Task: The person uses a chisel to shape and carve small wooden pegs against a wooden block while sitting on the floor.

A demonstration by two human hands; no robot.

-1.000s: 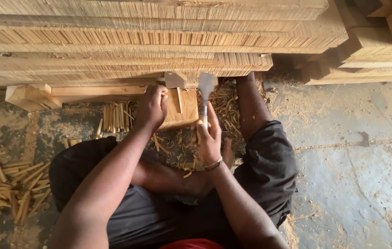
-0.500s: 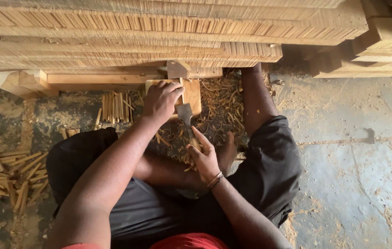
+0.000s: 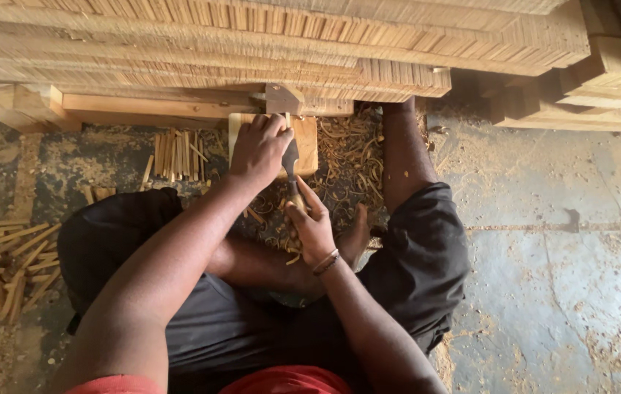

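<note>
You sit on the floor [image 3: 544,292] with your legs folded, so the small wooden block [image 3: 307,142] lies right in front of you, butted against the low beam [image 3: 142,108] under the stacked planks [image 3: 252,44]; that backing likely keeps it from sliding away under pressure. Your left hand [image 3: 259,149] rests on top of the block with its grip folded over something at the upper edge, though what your fingers pin there is hidden beneath them. Your right hand [image 3: 312,226] has its grip wrapped around the handle of a chisel-like blade [image 3: 290,157], whose metal end points up toward the block, just beside your left thumb, so the cutting stroke runs away from your body. Curled shavings [image 3: 354,157] lie heaped on the floor to the right of the block and around your foot. A bundle of short split sticks [image 3: 175,155] lies just left of the block, and a looser scatter of sticks [image 3: 4,255] lies well apart at your left knee.
</note>
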